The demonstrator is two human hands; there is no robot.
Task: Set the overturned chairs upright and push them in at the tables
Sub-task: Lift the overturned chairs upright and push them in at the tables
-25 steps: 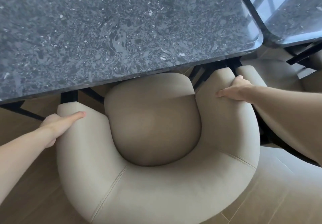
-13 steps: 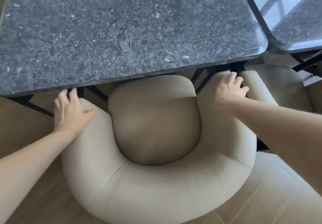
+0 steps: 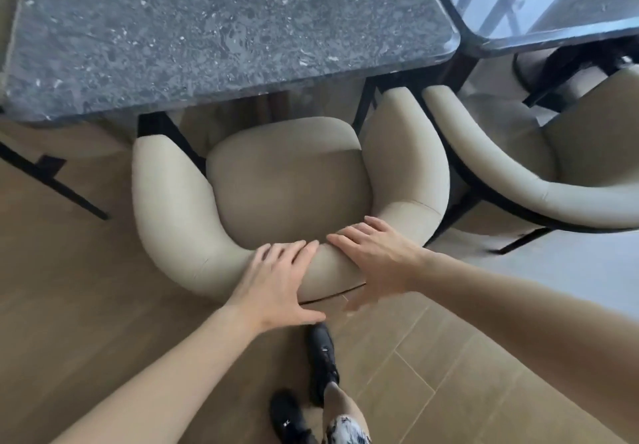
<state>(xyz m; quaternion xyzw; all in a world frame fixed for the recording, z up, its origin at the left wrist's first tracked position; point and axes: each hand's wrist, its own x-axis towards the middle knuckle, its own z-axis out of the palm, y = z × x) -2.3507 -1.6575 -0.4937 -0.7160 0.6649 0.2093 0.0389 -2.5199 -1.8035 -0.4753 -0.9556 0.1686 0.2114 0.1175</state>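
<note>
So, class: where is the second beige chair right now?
In the head view, the second chair stands at the right, beside the chair under both hands, at the neighbouring glossy table.

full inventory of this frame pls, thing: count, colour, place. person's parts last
stone table: 1, dark grey speckled, top left, black frame beneath
second table: 1, dark and glossy, top right corner
near chair: 1, beige, upright, centre, its front at the stone table's edge
second chair: 1, beige with black legs, right, beside the near chair
floor: wood-look planks, brown, paler at right
shoes: 2, black, bottom centre
left hand: 1, fingers straight, flat on the near chair's curved back
right hand: 1, fingers straight, flat on the same back, just right of the left hand
</note>
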